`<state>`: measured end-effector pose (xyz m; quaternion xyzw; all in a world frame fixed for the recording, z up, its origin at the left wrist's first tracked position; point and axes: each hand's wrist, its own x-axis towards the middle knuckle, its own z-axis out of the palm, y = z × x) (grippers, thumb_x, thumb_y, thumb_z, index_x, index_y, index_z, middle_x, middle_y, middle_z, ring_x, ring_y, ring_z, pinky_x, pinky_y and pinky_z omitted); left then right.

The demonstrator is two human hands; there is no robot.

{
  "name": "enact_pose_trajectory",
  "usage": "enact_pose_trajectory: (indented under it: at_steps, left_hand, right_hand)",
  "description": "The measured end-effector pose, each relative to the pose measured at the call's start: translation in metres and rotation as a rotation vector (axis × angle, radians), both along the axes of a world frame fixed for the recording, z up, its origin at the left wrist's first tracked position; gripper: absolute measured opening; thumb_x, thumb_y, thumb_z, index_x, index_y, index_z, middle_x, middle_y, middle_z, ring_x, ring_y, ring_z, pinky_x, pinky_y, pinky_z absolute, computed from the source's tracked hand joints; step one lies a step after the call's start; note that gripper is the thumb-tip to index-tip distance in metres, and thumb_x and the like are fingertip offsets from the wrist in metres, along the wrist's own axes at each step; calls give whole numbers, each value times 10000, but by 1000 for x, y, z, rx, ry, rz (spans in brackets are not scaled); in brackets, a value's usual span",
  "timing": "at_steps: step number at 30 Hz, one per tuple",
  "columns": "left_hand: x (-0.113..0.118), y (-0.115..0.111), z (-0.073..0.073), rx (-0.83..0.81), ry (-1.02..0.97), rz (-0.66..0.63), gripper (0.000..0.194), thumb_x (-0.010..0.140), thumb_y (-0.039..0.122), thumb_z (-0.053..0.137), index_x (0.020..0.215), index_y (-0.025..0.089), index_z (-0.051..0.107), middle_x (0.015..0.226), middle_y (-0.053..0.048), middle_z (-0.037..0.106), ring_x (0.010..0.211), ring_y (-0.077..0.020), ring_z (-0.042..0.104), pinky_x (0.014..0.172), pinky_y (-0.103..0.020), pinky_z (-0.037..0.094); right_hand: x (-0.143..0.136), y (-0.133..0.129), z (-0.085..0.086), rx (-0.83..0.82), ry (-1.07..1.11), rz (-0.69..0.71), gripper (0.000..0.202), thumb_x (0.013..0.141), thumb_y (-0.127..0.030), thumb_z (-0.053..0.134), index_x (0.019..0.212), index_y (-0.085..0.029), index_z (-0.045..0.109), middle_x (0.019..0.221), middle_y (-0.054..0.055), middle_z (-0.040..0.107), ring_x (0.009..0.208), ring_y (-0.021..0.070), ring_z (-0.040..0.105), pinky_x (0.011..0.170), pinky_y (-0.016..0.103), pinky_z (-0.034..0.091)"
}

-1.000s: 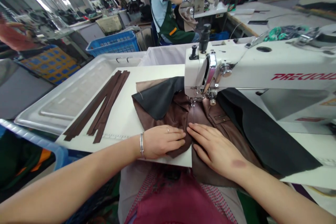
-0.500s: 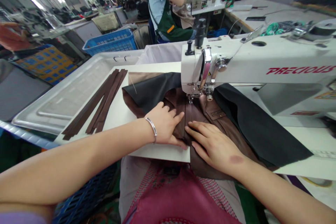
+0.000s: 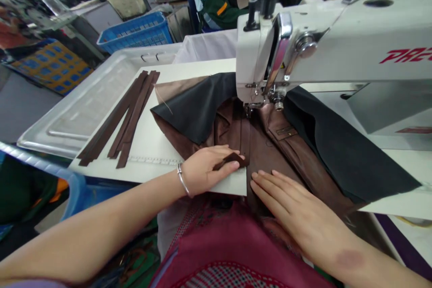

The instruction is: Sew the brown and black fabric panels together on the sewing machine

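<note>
A brown leather-like piece (image 3: 261, 153) with a zip and a lengthwise seam lies under the presser foot (image 3: 249, 109) of a white sewing machine (image 3: 340, 49). Black panels (image 3: 347, 153) spread from it on both sides. My left hand (image 3: 211, 168), a bracelet at its wrist, pinches a folded brown edge between thumb and fingers, left of the seam. To the right of the seam, my right hand (image 3: 290, 200) rests flat on the brown material near the table's front edge, its fingers stretched towards the machine.
Several brown strips (image 3: 123, 119) lie on the white tabletop (image 3: 168, 137), by a printed ruler scale (image 3: 153, 160). A clear plastic tray (image 3: 89, 99) stands left of it, with a blue basket (image 3: 137, 31) behind. Beyond the machine sits a person in a green apron (image 3: 219, 0).
My left hand has drawn back towards me and closed on a brown edge. My right hand has slid slightly nearer my body. The view has tilted down and come closer to the machine.
</note>
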<state>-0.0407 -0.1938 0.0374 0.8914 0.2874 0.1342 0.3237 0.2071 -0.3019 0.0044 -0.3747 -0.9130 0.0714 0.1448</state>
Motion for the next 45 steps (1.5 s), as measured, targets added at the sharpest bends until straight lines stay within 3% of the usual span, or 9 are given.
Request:
enact_pose_trajectory:
  at_steps: [3,8,16,20,23,25,33,45]
  left_hand:
    - [8,3,15,-106,32,36,345,987,337,374,1037,150,660,1072,-44,688,1069,-160,618,1011,-330,445]
    - [13,4,20,-110,123,53,408,990,373,358,886,136,673,936,-45,685,987,-167,632,934,-300,474]
    - [16,-11,12,66,155,31,402,987,373,364,1146,117,629,1157,-89,657,1142,-187,566,1039,-336,411]
    - [14,-21,7,184,246,-44,345,944,352,457,1221,196,589,1299,-63,577,1216,-231,503,1089,-448,341]
    - [12,-29,3,263,341,-116,554,829,351,616,1344,209,470,1409,-97,466,1283,-295,425,1105,-529,279]
    - [11,-32,1,287,372,-132,665,788,361,658,1383,192,411,1440,-120,421,1308,-307,391,1117,-537,252]
    - [12,-30,1,307,377,-146,717,752,391,701,1378,205,404,1449,-149,399,1322,-319,378,1109,-540,257]
    - [16,-10,-6,443,326,-145,479,874,312,542,1328,181,467,1400,-117,467,1284,-276,433,1113,-485,292]
  right_hand:
    - [1,-4,-5,49,67,-1,486,884,-85,471,1369,-118,449,1388,103,490,1310,232,402,1076,445,405]
    - [-3,1,0,42,157,-22,373,911,-136,485,1279,-125,546,1287,100,581,1226,225,494,1032,423,458]
    - [-4,2,4,-2,172,-38,362,930,-158,452,1279,-162,550,1245,82,609,1190,216,520,1002,421,472]
    - [-5,3,7,-21,154,-49,354,924,-206,487,1269,-172,556,1231,75,616,1168,225,531,984,426,477]
    - [-6,6,12,-27,164,-54,344,911,-269,530,1231,-152,576,1206,84,627,1132,228,552,945,404,497]
    - [-7,8,13,-23,186,-43,312,911,-230,519,1206,-155,586,1197,80,632,1107,210,566,918,368,505]
    - [-5,16,8,-12,183,-10,303,886,-160,525,1182,-162,589,1203,87,627,1107,208,565,904,368,498]
    - [2,33,2,-28,102,3,382,893,-135,508,1273,-166,524,1306,87,554,1221,225,474,980,413,451]
